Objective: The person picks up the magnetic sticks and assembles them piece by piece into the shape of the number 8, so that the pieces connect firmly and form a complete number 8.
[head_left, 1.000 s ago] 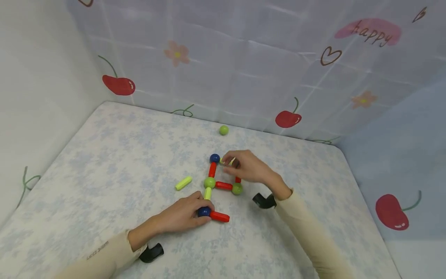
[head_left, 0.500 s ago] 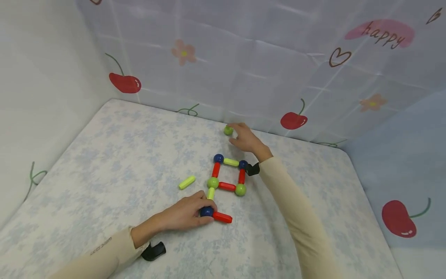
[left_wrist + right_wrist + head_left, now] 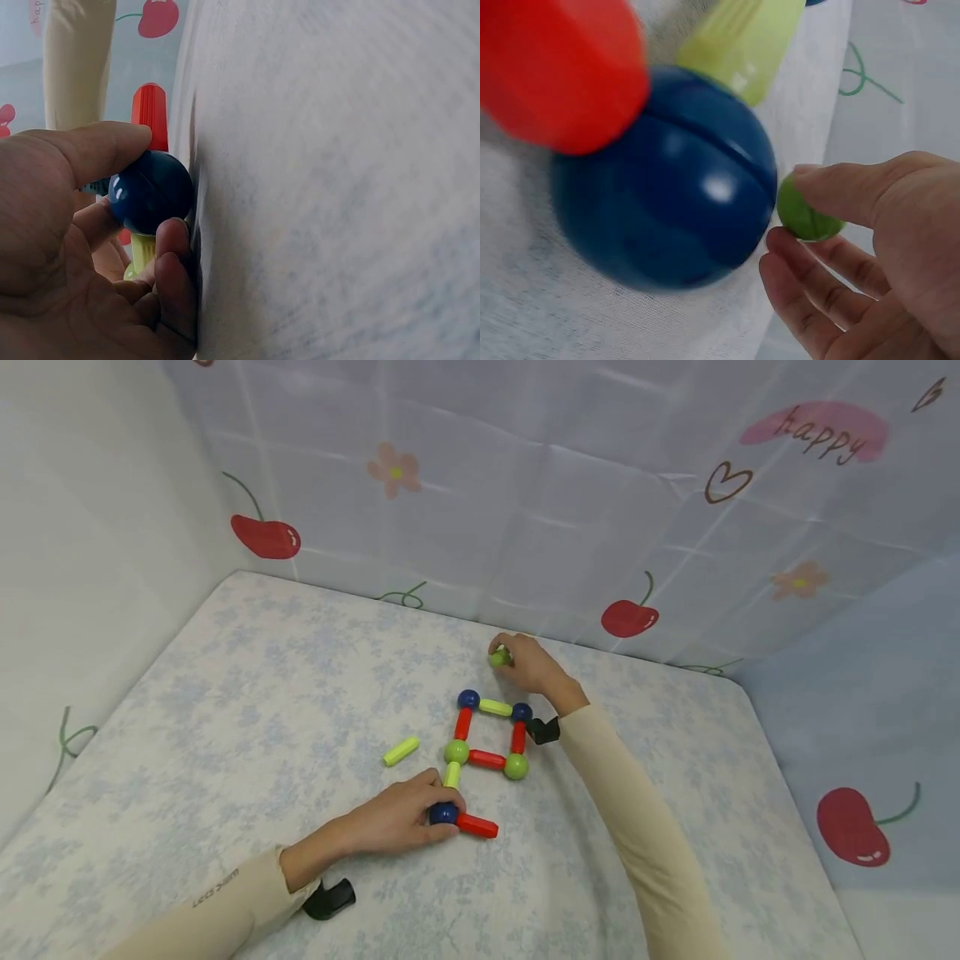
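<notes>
My left hand (image 3: 408,814) grips a blue ball (image 3: 152,193) between thumb and fingers at the near end of a ball-and-rod shape. From that ball a red rod (image 3: 477,826) points right, and a yellow-green rod (image 3: 452,775) leads up to a green ball (image 3: 457,752). Beyond lies a square of rods with balls at its corners; its far right corner is another blue ball (image 3: 667,180), large in the right wrist view. My right hand (image 3: 531,665) pinches a loose green ball (image 3: 808,214) between thumb and fingers, just beyond the square's far side.
A single yellow-green rod (image 3: 401,751) lies left of the square on the patterned tablecloth (image 3: 285,693). The printed curtain (image 3: 480,510) hangs along the table's far edge, close behind the right hand. Black wrist cameras (image 3: 330,900) sit under both sleeves.
My right hand has gone from over the square to the loose green ball at the far edge, taken hold of it and drawn it slightly nearer. The left hand stays put.
</notes>
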Motion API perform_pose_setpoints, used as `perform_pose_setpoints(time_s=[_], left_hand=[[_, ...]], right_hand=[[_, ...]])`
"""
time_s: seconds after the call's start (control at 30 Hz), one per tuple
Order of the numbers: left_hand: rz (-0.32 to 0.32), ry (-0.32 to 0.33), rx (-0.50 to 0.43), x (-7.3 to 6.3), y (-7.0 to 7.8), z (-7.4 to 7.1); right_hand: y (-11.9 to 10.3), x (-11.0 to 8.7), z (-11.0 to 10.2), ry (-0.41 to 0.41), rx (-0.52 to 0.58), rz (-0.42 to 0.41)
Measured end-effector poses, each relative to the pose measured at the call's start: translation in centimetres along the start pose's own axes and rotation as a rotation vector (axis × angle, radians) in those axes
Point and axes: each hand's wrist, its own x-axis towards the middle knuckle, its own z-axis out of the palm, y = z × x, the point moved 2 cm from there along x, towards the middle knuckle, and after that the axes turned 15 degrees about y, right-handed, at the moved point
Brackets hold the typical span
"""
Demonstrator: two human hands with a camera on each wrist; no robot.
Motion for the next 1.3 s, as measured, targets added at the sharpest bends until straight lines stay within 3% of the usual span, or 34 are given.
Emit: perform_pose_setpoints(time_s=[0.23,0.37,0.53,0.73,1.07,1.3], left_hand=[[0.005,0.002,-0.036,0.0,0.1,-0.3],[0.01,0.008,-0.029,0.0,0.1,-0.3],[0.002,0.006,-0.012,0.1,0.0,-0.1],[-0.009,0.004,-0.006,0.0,-0.1,-0.1],[0.019,0.013,-0.032,0.0,0.0,-0.2],[0.014,0.015,-0.019,0.0,0.1,-0.3]], right_hand=[[-1.2,-4.5,-1.7,0.159,0.172,-0.105],[-2.5,-8.4,-2.7,0.176,0.221,-0.117],[-2.9,-13.6,-3.6,0.101,0.289,-0.116],[-2.8,-18.0,-2.7,-0.109,0.338,-0.14],[-3.5,-19.5,0.0,-0.293,0.251,-0.162],[-3.8,-19.6,0.2,-0.327,0.286,-0.139]])
